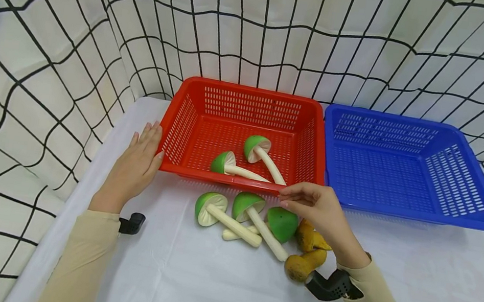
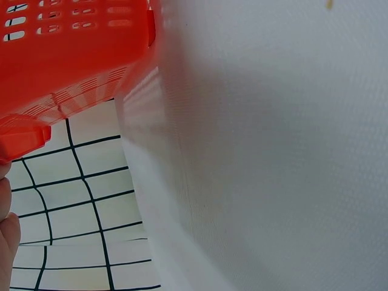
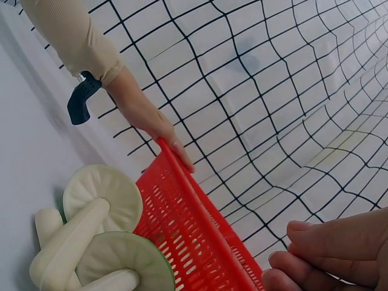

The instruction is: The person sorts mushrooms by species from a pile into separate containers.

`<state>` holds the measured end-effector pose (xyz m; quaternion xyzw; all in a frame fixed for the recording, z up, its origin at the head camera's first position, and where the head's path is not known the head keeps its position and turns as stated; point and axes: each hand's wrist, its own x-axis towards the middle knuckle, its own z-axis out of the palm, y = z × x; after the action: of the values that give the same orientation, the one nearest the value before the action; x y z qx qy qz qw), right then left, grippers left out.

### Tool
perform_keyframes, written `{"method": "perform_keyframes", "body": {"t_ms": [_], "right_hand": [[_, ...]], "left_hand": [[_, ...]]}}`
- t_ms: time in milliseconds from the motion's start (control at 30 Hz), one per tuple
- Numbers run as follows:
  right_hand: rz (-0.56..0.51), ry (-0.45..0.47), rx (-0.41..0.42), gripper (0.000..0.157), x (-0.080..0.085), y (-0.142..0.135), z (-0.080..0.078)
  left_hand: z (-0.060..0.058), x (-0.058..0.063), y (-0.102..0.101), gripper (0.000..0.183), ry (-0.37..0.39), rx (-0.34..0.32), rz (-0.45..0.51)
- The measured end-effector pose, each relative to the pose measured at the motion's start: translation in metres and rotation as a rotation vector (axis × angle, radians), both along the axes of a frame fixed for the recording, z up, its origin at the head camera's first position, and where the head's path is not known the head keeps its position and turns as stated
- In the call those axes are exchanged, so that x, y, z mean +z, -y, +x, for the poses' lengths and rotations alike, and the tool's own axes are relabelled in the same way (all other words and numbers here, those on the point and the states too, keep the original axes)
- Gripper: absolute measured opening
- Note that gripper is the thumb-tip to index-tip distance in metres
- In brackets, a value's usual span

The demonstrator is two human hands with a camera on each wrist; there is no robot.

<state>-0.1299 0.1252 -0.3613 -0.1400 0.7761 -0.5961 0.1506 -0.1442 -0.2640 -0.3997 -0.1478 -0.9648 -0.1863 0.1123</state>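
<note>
A red basket (image 1: 250, 93) holds two green-capped mushrooms (image 1: 254, 147) (image 1: 224, 163). My left hand (image 1: 141, 155) lies flat with straight fingers against the basket's left front corner (image 2: 66, 54); the right wrist view shows this left hand (image 3: 151, 121) at the rim (image 3: 194, 200). My right hand (image 1: 305, 198) hovers at the basket's front rim, fingers loosely bent (image 3: 333, 248), holding nothing. Below it on the white table lie three green mushrooms (image 1: 208, 207) (image 1: 247, 206) (image 1: 282, 223) and two yellow-brown ones (image 1: 309, 238) (image 1: 300, 267). Pale cap undersides (image 3: 103, 194) (image 3: 121, 260) show in the right wrist view.
A blue basket (image 1: 417, 124) with nothing in it stands right of the red one, touching it. A white cloth (image 2: 273, 151) covers the table. White sheets with a black grid (image 1: 53, 42) hang at the back and both sides.
</note>
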Motion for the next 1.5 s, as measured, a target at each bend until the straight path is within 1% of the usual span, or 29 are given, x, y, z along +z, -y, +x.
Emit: {"method": "perform_keyframes", "body": {"t_ms": [267,400,767,1000,1233,1367,1500], "right_hand": [[-0.021,0.006,-0.02,0.021,-0.003,-0.011,0.02],[-0.012,0.015,-0.033,0.022,-0.008,-0.016,0.028],[-0.022,0.055,-0.056,0.023,-0.026,-0.024,0.044],[-0.024,0.079,-0.048,0.024,-0.034,-0.024,0.052],[-0.011,0.114,-0.026,0.025,-0.041,-0.021,0.057],[0.03,0.09,-0.032,0.023,-0.044,-0.019,0.058],[0.102,0.005,-0.041,0.018,-0.047,-0.018,0.059]], "left_hand": [[0.0,0.0,-0.001,0.057,0.0,0.002,0.004],[0.0,0.0,0.0,0.057,-0.001,0.003,0.007],[-0.001,-0.001,0.001,0.057,-0.002,0.0,-0.005],[-0.001,-0.001,0.0,0.057,-0.002,0.004,-0.007],[-0.001,0.0,0.0,0.057,-0.001,0.004,-0.005],[-0.001,-0.001,0.0,0.057,-0.001,0.004,-0.006],[-0.002,-0.001,0.0,0.057,0.001,0.004,-0.006]]}}
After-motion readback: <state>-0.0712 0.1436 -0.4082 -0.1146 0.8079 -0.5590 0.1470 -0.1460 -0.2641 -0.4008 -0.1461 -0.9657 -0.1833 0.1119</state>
